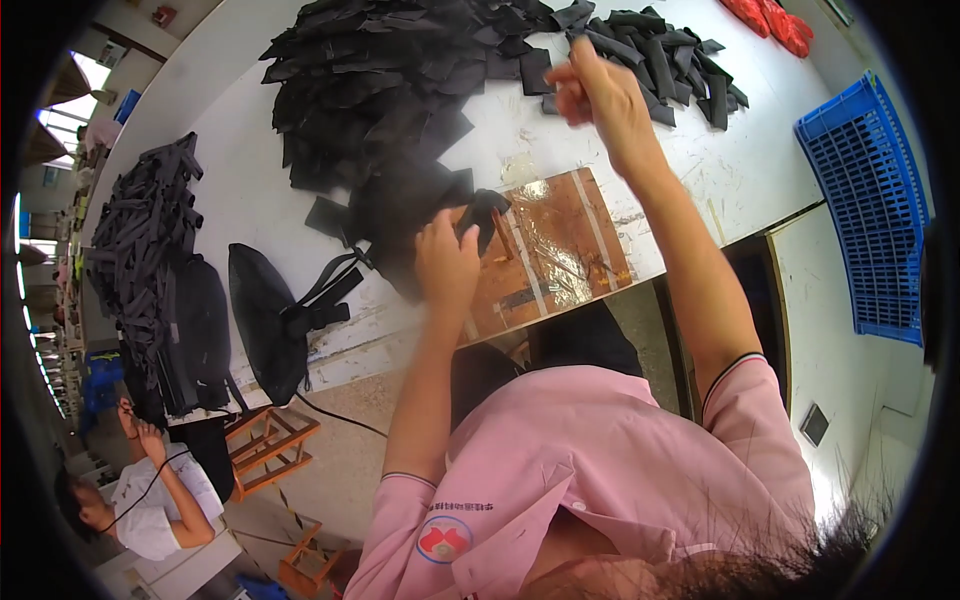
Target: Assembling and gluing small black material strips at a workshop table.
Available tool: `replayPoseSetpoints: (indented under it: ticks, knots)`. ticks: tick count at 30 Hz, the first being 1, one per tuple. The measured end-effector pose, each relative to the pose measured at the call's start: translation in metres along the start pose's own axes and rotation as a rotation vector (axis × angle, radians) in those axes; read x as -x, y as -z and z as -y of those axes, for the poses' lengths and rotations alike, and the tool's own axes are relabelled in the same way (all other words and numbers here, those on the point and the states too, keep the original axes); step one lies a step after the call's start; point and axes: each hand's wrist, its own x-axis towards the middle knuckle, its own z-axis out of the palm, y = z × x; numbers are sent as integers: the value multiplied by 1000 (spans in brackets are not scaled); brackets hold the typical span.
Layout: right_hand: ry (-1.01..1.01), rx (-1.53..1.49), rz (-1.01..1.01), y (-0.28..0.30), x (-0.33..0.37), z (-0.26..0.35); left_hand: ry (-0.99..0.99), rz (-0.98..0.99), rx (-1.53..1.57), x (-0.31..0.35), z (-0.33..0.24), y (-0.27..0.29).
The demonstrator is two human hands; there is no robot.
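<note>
My left hand is at the near edge of a large heap of flat black fabric pieces, its fingers bent around a blurred black fabric piece. Just beyond its thumb, a small black piece lies over the corner of a brown board with shiny tape strips. Raised at the far right, my right hand is smeared by motion. Its fingers look apart, and nothing shows in them. Close beyond it is a pile of narrow folded black pieces.
On the left lie a heap of black strips and a black bag-like piece with straps. A blue plastic crate stands at the right, red plastic bags at the far right. Another person sits lower left, near a wooden stool.
</note>
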Motion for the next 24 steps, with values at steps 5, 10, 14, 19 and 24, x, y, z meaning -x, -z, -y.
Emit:
replayPoseSetpoints:
  ticks: [5,10,14,19,24]
  knots:
    - [-304,93,196,-5,107,-40,-246,-116,-7,13,7,0]
    - [-445,-7,171,-4,153,-66,-405,68,-188,26,15,24]
    - [-497,-23,206,-11,158,-69,-563,42,-359,28,36,11]
    - [-464,18,244,-28,158,-66,-606,-41,-343,25,36,8]
    - [-182,247,156,-45,153,-46,-49,34,476,40,3,31]
